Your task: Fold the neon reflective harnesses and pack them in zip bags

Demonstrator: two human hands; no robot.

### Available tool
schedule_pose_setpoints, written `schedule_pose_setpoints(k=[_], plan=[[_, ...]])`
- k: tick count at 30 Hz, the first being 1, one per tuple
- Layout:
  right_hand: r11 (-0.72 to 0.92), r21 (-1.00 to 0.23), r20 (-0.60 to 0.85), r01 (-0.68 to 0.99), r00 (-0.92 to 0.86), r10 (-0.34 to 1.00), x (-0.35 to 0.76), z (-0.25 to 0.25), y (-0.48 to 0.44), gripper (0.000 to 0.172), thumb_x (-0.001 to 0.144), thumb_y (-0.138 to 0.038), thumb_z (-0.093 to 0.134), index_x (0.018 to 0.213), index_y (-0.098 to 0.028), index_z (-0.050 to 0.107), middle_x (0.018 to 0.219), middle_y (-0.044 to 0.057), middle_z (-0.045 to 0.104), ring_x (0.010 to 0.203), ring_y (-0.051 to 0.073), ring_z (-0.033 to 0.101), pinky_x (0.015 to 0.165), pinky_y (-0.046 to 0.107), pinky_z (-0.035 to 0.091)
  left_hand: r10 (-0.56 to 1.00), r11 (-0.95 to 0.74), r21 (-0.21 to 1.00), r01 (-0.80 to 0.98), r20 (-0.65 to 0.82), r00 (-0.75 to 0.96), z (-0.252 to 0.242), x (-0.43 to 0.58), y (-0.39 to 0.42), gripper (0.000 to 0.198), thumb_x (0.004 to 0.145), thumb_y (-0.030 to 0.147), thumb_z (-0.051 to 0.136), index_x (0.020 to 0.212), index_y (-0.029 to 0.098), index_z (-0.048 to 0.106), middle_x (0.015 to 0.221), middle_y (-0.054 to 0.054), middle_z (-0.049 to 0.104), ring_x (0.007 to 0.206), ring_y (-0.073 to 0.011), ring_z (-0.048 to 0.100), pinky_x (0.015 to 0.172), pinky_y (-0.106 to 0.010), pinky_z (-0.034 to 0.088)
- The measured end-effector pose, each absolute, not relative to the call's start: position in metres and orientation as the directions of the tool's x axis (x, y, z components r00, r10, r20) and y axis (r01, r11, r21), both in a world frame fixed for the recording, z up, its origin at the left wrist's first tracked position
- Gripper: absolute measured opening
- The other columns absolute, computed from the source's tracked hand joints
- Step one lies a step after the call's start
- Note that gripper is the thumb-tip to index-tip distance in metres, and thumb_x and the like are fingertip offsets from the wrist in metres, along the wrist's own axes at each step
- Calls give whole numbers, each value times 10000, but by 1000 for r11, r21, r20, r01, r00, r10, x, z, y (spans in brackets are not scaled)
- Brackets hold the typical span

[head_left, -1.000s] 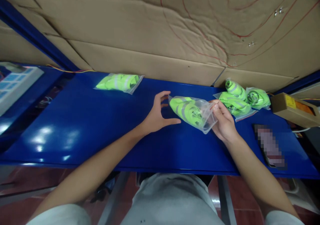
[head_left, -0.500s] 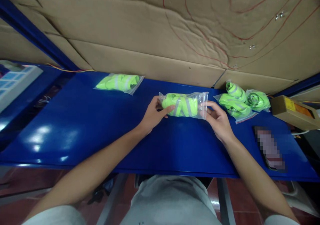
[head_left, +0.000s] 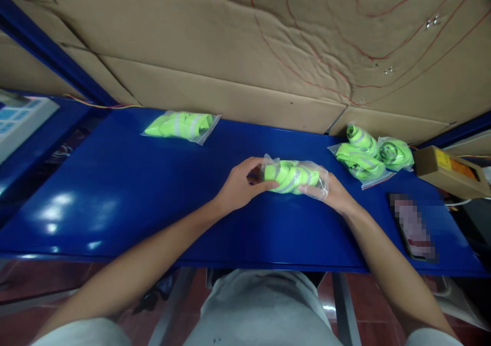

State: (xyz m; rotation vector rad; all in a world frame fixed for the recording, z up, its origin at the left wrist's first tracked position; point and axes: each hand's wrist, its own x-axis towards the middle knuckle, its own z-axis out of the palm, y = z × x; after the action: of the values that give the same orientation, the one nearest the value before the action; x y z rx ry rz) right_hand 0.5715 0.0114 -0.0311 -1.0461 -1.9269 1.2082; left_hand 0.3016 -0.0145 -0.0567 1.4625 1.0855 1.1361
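Note:
A clear plastic bag [head_left: 293, 176] packed with a rolled neon-green reflective band is held just above the blue table [head_left: 153, 197], near its middle. My left hand [head_left: 241, 185] grips the bag's left end, thumb on the front. My right hand [head_left: 333, 195] holds the right end from below, fingers curled under the plastic. The bag is bunched and twisted between both hands.
Another filled bag [head_left: 180, 126] lies at the table's far left. A small pile of green bands and bags [head_left: 368, 154] sits far right, beside a cardboard box [head_left: 452, 171]. A dark flat object [head_left: 412, 225] rests near the right front edge. Cardboard sheets [head_left: 245, 44] form the back wall.
My left hand went from open beside the bag to gripping its left end. Both hands turned the bag level, then squeezed it into a tighter bundle and drew it slightly nearer.

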Motion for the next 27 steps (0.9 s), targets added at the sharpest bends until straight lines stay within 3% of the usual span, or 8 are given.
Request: schedule_pose_setpoints(k=[4, 10, 13, 18, 22, 25, 27], plan=[[215, -955, 101, 206, -457, 884, 573, -32, 12, 489, 728, -464, 903, 1150, -256, 769, 1261, 58, 713, 1134, 275, 684, 1001, 400, 556, 975, -95, 995, -39, 100, 200, -44, 301, -15, 417, 712, 410, 898, 1052, 204, 773, 876, -17, 617, 648, -124, 601, 566, -266, 545], [-105, -994, -105, 9, -152, 983, 571, -41, 11, 452, 646, -408, 951, 1019, -214, 785, 1070, 43, 779, 990, 263, 742, 912, 401, 616, 998, -47, 997, -62, 44, -54, -42, 284, 4, 281, 737, 442, 870, 786, 179, 783, 702, -14, 670, 574, -91, 514, 516, -223, 422], [-162, -979, -163, -120, -6, 987, 578, -38, 20, 431, 673, -422, 926, 1007, -204, 762, 999, 42, 789, 917, 247, 757, 881, 406, 643, 982, -84, 992, -93, 67, -174, -37, 267, 16, 272, 730, 425, 869, 745, 181, 750, 680, 0, 650, 545, -78, 484, 499, -223, 380], [-140, -970, -165, -199, 116, 979, 589, -33, 33, 432, 728, -420, 869, 1082, -237, 702, 1000, 19, 783, 868, 232, 760, 752, 393, 682, 902, -150, 986, -73, 107, -418, -32, 228, 40, 296, 785, 420, 831, 788, 181, 655, 657, 38, 588, 523, -75, 454, 480, -249, 327], [-175, -966, -196, -191, 99, 975, 584, -36, 31, 441, 711, -417, 878, 1066, -228, 697, 980, 30, 778, 850, 237, 744, 725, 390, 667, 820, -104, 994, 23, 99, -563, -35, 191, 58, 292, 881, 364, 770, 990, 212, 545, 644, 109, 506, 525, -57, 414, 534, -253, 325], [-157, -980, -166, -118, 73, 983, 579, -41, 26, 448, 723, -449, 872, 1061, -225, 682, 998, 39, 763, 885, 243, 729, 783, 407, 645, 721, -144, 977, 160, 214, -659, -32, 174, 55, 496, 808, 286, 843, 1132, 222, 474, 867, 94, 540, 727, -69, 526, 670, -287, 393], [-25, -999, -21, 42, 88, 996, 577, -44, 22, 406, 735, -458, 864, 996, -229, 653, 1030, 43, 742, 951, 251, 712, 860, 431, 619, 667, -187, 920, 345, 377, -642, -24, 173, 44, 617, 747, 322, 896, 1194, 214, 484, 1172, 26, 546, 1134, -187, 534, 835, -378, 406]])
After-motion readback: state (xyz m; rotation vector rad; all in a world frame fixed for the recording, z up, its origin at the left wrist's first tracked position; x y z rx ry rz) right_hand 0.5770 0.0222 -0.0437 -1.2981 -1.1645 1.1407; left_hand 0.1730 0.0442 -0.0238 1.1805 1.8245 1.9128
